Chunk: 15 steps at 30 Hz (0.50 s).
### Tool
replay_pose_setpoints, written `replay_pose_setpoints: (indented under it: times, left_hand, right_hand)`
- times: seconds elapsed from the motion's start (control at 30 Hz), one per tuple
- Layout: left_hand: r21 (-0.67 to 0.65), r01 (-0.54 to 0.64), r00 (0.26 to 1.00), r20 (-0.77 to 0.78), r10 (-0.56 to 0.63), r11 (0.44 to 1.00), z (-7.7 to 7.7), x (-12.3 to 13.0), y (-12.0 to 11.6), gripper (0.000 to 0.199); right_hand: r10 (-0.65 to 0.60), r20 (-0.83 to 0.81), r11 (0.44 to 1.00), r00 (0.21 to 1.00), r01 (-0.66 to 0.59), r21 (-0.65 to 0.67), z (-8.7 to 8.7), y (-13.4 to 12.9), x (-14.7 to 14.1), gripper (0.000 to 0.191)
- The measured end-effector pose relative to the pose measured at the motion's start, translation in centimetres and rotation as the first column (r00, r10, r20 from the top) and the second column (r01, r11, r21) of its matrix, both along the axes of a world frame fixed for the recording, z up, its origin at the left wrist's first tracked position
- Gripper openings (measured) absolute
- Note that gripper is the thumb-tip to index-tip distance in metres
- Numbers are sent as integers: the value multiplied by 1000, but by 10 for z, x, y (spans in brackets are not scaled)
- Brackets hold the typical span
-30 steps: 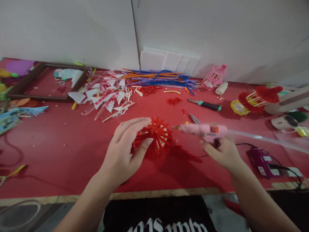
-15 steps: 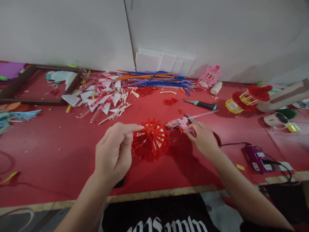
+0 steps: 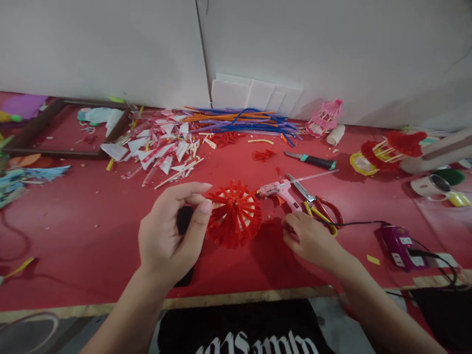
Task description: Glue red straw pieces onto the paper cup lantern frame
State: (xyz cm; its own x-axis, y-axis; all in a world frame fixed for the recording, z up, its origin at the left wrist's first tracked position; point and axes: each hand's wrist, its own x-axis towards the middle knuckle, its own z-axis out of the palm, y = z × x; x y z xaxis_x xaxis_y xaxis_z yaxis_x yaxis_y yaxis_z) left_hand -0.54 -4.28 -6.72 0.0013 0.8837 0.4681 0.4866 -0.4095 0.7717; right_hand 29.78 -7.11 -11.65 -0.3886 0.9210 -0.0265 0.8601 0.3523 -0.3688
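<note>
A round craft piece of red fuzzy strips point(image 3: 234, 221), fanned out from a centre peak over a pale base, sits on the red table. My left hand point(image 3: 165, 231) hovers at its left side, thumb and forefinger apart, holding nothing. To the right of the piece, a pink glue gun point(image 3: 283, 191) lies on its side, nozzle toward the red strips. Just below its handle is my right hand point(image 3: 313, 239), empty, its fingers loosely bent and apart. Scissors point(image 3: 313, 198) with red and yellow handles lie beside the glue gun. A dark phone-like object point(image 3: 185, 221) is partly hidden behind my left hand.
Pipe cleaners point(image 3: 239, 119) and plastic scraps point(image 3: 162, 147) lie along the wall. A utility knife point(image 3: 313, 160), red strip cuttings point(image 3: 263, 155), a pink tower point(image 3: 324, 118) and a red-and-yellow one point(image 3: 387, 152) stand or lie behind. A purple power strip point(image 3: 400, 246) and mug point(image 3: 429, 186) are right.
My right hand has let go of the glue gun and moved down toward me, uncovering the scissors. My left hand has drawn back slightly from the red strips, with its fingers parting.
</note>
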Motion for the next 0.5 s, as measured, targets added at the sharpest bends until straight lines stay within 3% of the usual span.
replay_pose_setpoints:
  times: [0.13,0.27,0.4,0.5]
  left_hand:
    - [23,124,992,-22,-124,992,6,3,0,20]
    - [99,249,961,-147,-233,964,15,10,3,15]
    - [101,390,905,-228,-360,915,19,19,6,18]
    - [109,414,888,-267,-374,904,20,22,6,14]
  right_hand:
    - [29,-83,999,996,-25,42,15,11,4,17]
    - [142,-265,986,954,-113,122,40,19,-3,13]
    - [233,-530,971,815,-168,169,62,19,-29,6]
    - [203,-713,979,671,-145,143,68,18,-52,4]
